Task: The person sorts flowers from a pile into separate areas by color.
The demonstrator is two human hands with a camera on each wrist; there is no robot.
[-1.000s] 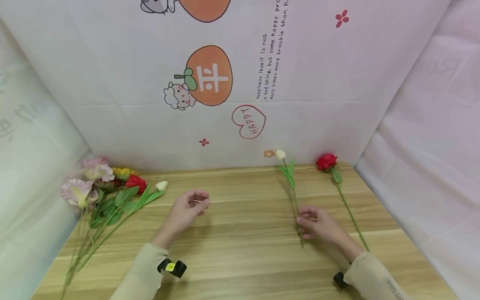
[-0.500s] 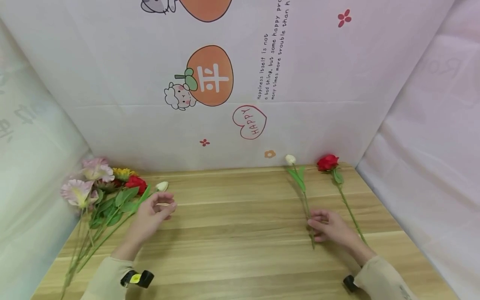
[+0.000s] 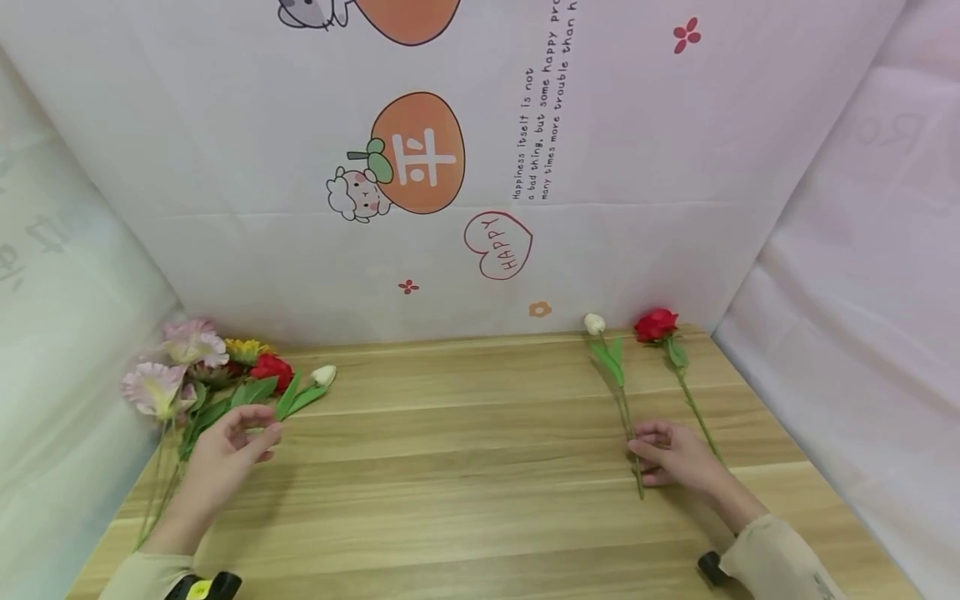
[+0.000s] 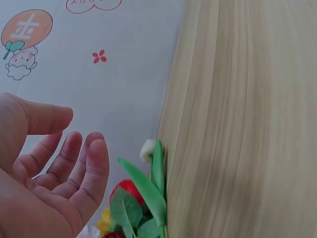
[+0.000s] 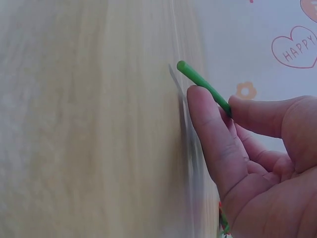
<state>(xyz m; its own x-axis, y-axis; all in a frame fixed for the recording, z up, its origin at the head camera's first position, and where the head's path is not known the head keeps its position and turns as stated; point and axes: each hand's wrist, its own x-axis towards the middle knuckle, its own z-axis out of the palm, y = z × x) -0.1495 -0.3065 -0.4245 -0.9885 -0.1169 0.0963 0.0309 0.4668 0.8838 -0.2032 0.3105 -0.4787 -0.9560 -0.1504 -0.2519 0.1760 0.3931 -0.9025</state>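
On the right side of the table, my right hand (image 3: 675, 456) pinches the stem of a white tulip (image 3: 594, 324) between thumb and fingers. The stem's green end (image 5: 198, 79) sticks out past the fingertips in the right wrist view. A red rose (image 3: 656, 325) lies just to the right of it. My left hand (image 3: 230, 450) hovers over the flower pile at the left, fingers loosely bent and holding nothing. Beside its fingertips lies another white tulip (image 3: 323, 376) with green leaves (image 4: 143, 191). The left hand and forearm hide most of the pile's stems.
Pink flowers (image 3: 157, 388), a yellow flower (image 3: 246, 349) and a second red rose (image 3: 272, 371) lie bunched at the table's back left corner. White printed cloth (image 3: 600, 167) stands behind the wooden table (image 3: 450, 483) and along both sides.
My left hand has moved left, from near the table's middle to over the flower pile. My right hand has carried the white tulip rightward, closer to the red rose.
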